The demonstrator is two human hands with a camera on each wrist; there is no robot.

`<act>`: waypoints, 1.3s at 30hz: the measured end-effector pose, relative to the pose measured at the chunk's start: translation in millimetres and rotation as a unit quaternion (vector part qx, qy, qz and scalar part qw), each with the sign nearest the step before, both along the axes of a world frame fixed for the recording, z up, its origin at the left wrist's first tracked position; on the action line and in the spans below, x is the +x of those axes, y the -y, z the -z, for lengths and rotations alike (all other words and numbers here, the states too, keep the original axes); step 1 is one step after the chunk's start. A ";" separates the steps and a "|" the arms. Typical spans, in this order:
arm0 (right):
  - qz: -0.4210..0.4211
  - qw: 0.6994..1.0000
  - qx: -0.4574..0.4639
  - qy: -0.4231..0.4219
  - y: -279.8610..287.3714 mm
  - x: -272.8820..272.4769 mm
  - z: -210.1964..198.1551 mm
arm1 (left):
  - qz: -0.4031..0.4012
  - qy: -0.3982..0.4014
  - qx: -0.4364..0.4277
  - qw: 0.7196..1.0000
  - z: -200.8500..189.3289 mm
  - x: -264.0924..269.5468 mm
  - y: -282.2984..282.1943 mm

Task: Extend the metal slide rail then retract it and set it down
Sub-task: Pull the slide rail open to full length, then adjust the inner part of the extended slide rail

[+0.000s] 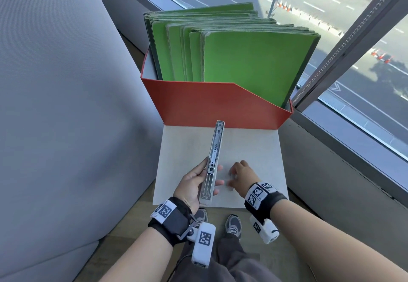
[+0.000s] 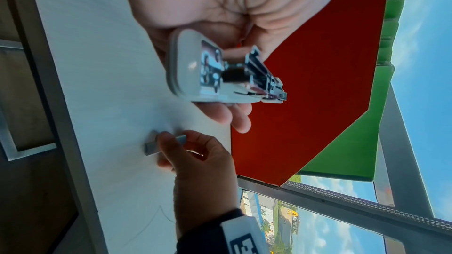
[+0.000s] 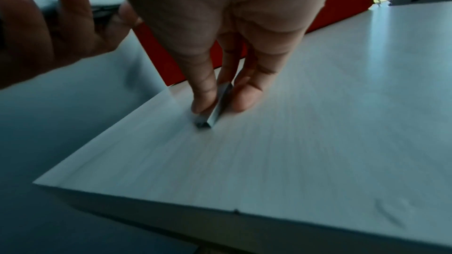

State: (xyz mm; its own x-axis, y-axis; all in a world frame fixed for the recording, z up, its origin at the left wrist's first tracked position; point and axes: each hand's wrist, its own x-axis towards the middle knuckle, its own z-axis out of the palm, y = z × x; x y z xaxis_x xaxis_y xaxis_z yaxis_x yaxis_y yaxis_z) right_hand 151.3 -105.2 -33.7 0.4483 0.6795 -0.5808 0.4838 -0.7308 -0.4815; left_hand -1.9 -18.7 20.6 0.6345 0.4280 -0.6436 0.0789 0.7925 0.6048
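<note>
Left hand [image 1: 194, 184] grips metal slide rail [image 1: 213, 160] by its near end, rail raised over white table [image 1: 254, 149], pointing to 12 o'clock at red box [image 1: 209, 105]. At 3 o'clock of it, right hand [image 1: 241, 174] pinches small metal strip [image 3: 215, 109] lying on the table.

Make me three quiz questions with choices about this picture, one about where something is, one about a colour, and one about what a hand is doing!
1. Where is the long grey metal slide rail?
A. in the left hand
B. inside the box
C. on the floor

2. What colour are the folders standing in the red cardboard box?
A. blue
B. green
C. yellow

3. What is the right hand doing?
A. waving
B. pinching a small grey metal bar on the white board
C. resting flat

Answers: A, the left hand grips it; B, they show green; C is wrong, B, the fingers pinch the bar.
</note>
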 end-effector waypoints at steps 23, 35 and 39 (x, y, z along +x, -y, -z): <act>0.111 0.950 0.262 -0.130 -15.6 1.3 -100.9 | -0.004 0.003 -0.001 1.000 0.4 26.0 2.4; 0.053 0.967 0.233 -0.087 -21.5 1.3 -103.5 | -0.009 -0.011 -0.003 1.000 2.6 27.4 3.9; 0.076 0.962 0.244 -0.101 -23.2 3.6 -105.5 | -0.016 -0.021 -0.007 1.000 2.5 29.5 1.8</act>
State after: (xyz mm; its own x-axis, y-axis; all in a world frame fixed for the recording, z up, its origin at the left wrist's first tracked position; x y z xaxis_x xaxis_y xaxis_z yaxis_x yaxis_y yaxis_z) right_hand 154.8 -81.9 71.8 0.4753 0.8287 -0.2955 0.2507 -0.4495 -0.8574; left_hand 27.6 -20.5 18.1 0.5936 0.4381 -0.6751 0.0778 0.8036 0.5900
